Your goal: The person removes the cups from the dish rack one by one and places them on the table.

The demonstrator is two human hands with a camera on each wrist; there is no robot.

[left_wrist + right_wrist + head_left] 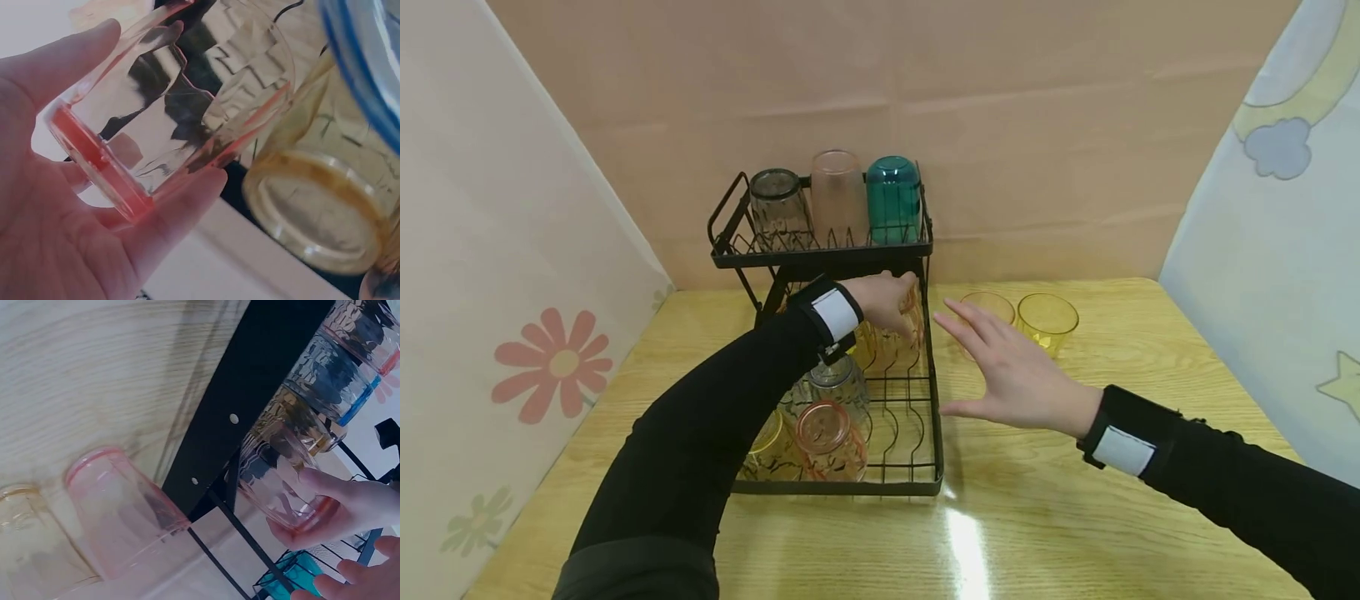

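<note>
Pale wood table (1075, 517) under fabric walls, and the left hand (886, 302) is tucked beneath the upper shelf of the black wire rack (934, 417), fingers and thumb curled round a pink-rimmed glass (169, 119), base in the palm. Tight quarters there: just beyond that hand a yellow glass (319, 206) stands upside down on the lower tier, and the rack's right edge runs close by its fingertips. Right hand (1007, 375) hovers outside that edge, fingers spread and relaxed, holding nothing, with bare table beneath and nearer the person. Just past its fingertips sit a pinkish glass (988, 307) and a yellow tumbler (1047, 321). Above the left hand, three upturned glasses line the top shelf (820, 250).
</note>
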